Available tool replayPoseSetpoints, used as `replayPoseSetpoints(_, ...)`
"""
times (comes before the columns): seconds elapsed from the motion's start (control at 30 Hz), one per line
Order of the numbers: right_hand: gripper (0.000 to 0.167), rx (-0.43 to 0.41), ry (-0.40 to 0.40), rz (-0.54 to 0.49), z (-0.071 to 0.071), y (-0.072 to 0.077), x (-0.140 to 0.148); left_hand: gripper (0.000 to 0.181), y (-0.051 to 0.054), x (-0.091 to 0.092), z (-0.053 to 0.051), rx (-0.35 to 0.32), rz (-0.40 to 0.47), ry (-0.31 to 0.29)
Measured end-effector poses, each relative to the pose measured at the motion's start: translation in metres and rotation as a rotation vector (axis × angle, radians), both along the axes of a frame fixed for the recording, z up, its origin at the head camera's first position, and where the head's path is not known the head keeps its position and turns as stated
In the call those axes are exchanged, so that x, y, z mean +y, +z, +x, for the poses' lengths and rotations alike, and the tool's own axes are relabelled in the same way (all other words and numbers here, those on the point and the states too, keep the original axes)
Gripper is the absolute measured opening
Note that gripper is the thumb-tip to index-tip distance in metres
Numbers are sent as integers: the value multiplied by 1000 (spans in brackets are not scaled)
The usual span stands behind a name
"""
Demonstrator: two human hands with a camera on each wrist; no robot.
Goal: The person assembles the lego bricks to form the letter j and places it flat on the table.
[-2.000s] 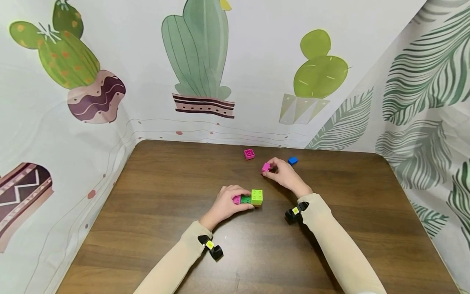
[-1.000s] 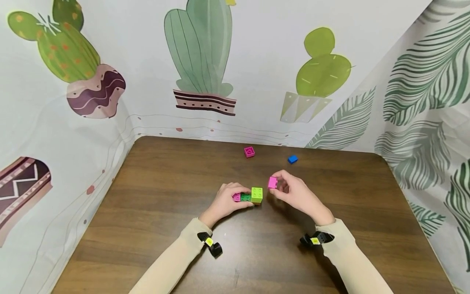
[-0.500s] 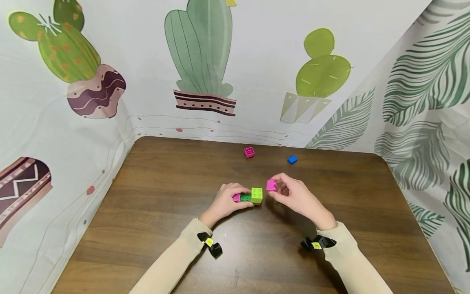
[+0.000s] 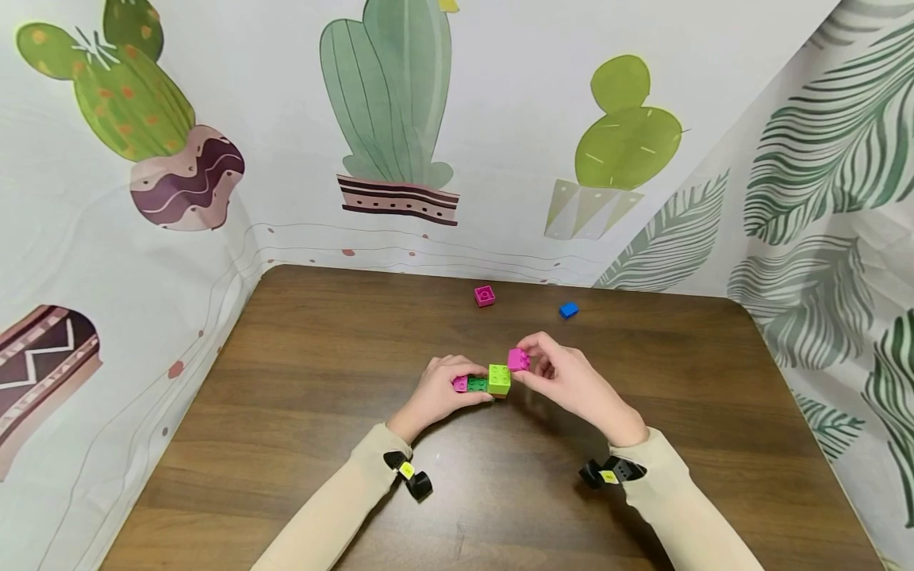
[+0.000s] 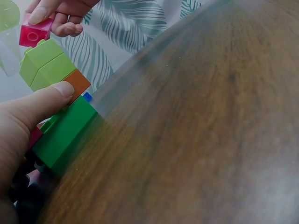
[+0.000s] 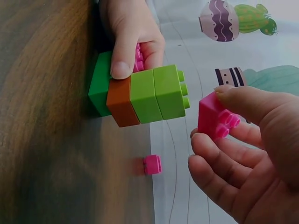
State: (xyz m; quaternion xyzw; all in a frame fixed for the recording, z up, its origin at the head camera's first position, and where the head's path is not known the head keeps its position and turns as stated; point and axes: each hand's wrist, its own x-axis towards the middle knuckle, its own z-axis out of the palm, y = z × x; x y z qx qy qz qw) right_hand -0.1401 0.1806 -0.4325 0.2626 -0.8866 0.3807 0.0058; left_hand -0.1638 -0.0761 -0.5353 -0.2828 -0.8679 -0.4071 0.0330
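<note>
Head view: pink brick [image 4: 519,359] beside the lime bricks [image 4: 499,376]

The right hand [image 4: 571,388] pinches the pink brick, fingers closed on it, roughly midway between the tabletop's [image 4: 300,357] left and right edges.

Left wrist: the left hand [image 5: 21,119] grips the orange brick [image 5: 79,84] under the lime bricks, a sound brace.

Right wrist: the pink brick tilts, apart from the lime studs [image 6: 183,88]; levelling it, then pressing straight down, seems best.

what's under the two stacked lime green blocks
Directly beneath them is an orange-brown rectangular plastic block, then a green rectangular plastic block on the brown wooden table. The faces where blocks join and the green one's underside are covered.
</note>
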Motion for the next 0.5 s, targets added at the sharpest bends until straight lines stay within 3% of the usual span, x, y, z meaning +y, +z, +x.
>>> replayPoseSetpoints(0.5,39,16,27,36,-3,-1,-10,38,-1,0,0,20,9,-3)
